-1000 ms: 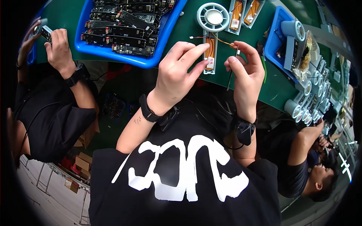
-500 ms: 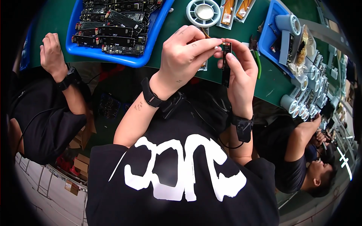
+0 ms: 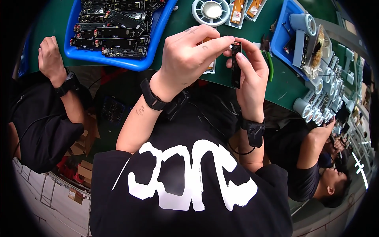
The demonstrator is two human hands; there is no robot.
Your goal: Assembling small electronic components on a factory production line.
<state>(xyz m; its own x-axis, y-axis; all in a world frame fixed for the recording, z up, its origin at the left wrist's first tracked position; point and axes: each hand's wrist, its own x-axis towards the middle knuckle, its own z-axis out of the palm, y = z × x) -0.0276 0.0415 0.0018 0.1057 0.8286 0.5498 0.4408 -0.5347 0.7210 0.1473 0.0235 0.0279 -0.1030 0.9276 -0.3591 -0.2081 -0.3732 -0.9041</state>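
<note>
Though wide, blue tray (image 3: 158,36) full (black circuit boards (image 3: 117,42))

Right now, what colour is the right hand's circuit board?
The circuit board is black, best seen in the head view.

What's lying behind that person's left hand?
Behind the left hand, the lower end of a pale casing and part of an orange piece peek out; the hand covers the casing's middle, so its contents there can't be seen.
</note>
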